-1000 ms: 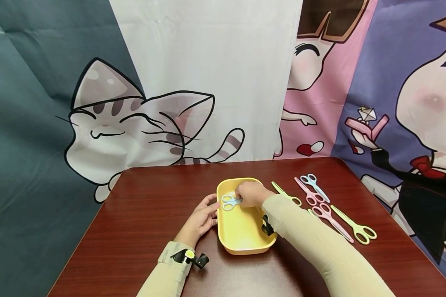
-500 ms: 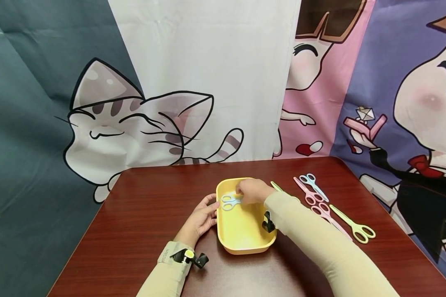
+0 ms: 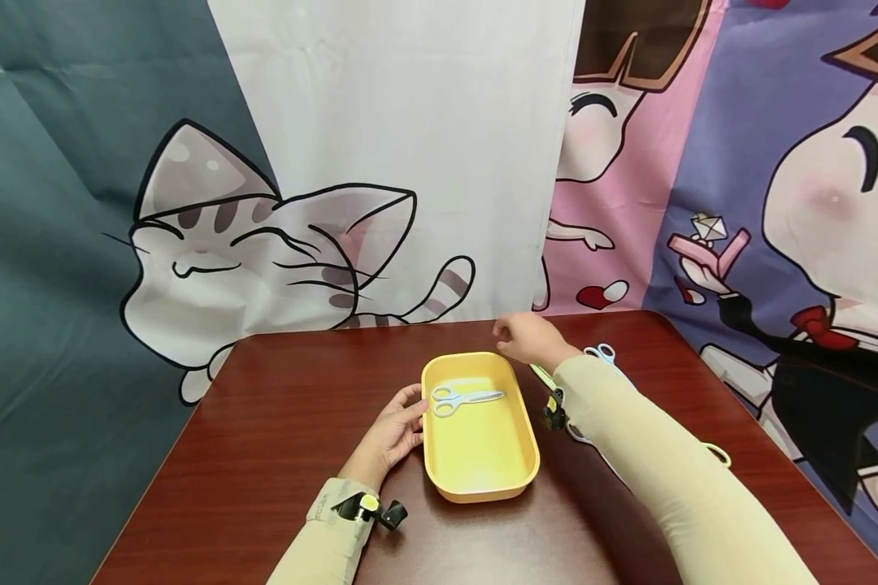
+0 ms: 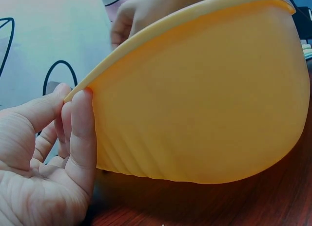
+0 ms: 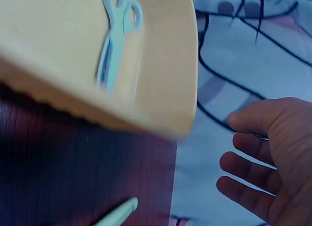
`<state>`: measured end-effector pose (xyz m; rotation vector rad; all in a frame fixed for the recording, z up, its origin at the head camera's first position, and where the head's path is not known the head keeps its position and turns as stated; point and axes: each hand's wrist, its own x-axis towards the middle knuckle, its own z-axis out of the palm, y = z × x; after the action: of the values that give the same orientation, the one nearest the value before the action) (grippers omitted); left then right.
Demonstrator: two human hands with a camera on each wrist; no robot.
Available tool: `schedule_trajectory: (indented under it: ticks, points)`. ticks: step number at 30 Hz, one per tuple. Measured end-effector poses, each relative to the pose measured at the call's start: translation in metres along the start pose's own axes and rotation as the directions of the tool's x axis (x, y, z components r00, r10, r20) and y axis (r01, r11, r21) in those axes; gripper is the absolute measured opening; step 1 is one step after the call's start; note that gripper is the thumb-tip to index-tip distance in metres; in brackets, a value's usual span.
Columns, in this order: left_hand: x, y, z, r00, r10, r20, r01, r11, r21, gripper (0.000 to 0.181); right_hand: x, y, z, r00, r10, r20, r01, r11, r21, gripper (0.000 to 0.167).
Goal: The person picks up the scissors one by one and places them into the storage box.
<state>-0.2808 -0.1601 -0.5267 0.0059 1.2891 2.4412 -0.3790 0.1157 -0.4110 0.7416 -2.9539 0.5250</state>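
Note:
A yellow plastic tray [image 3: 483, 494] stands on the table with one pair of light blue scissors [image 3: 467, 398] lying inside, near its far end. My left hand [image 3: 386, 440] pinches the tray's left rim between thumb and fingers, plain in the left wrist view, where the tray wall [image 4: 195, 104] fills much of the frame. My right hand [image 3: 532, 340] is in the air just beyond the tray's far right corner, holding nothing. Its fingers are loosely bent and apart in the right wrist view, where the blue scissors [image 5: 115, 41] also show.
Right of the tray, more scissors lie on the dark red table [image 3: 322, 390], mostly behind my right sleeve [image 3: 651, 463]. A blue handle [image 3: 601, 353], a yellow-green handle [image 3: 719, 455] and a yellow-green tip [image 5: 119, 214] show. A cartoon cloth [image 3: 424, 106] hangs behind the table.
My right hand has let go of the blue scissors in the tray and moved up and right, out past the rim. The left hand keeps its hold on the tray.

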Motion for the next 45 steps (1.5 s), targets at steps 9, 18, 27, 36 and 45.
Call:
schedule_trajectory:
  ticks: [9, 18, 27, 36, 45]
  points:
    - [0.000, 0.001, -0.001, 1.000, -0.003, -0.001, 0.003, 1.000, 0.009, 0.034, -0.014, 0.037, -0.003, 0.985, 0.170, 0.038, -0.170, 0.985, 0.012, 0.023]
    - [0.000, 0.000, -0.001, 1.000, 0.001, 0.013, -0.001, 1.000, 0.002, 0.035, -0.029, 0.060, 0.012, 0.944, 0.270, 0.191, -0.263, 0.963, -0.064, 0.016]
    - [0.000, 0.001, -0.001, 1.000, 0.010, 0.023, -0.010, 1.000, 0.021, 0.032, -0.038, 0.067, 0.031, 0.933, 0.298, 0.203, -0.285, 0.954, -0.090, 0.013]
    - [-0.001, 0.001, 0.000, 1.000, 0.007, 0.009, -0.008, 1.000, 0.018, 0.031, -0.039, 0.071, 0.037, 0.942, 0.275, 0.190, -0.251, 0.958, -0.141, 0.025]
    - [0.000, 0.000, -0.001, 1.000, 0.000, 0.003, 0.000, 1.000, 0.014, 0.031, -0.037, 0.066, 0.029, 0.940, 0.297, 0.168, -0.289, 0.955, -0.069, 0.011]
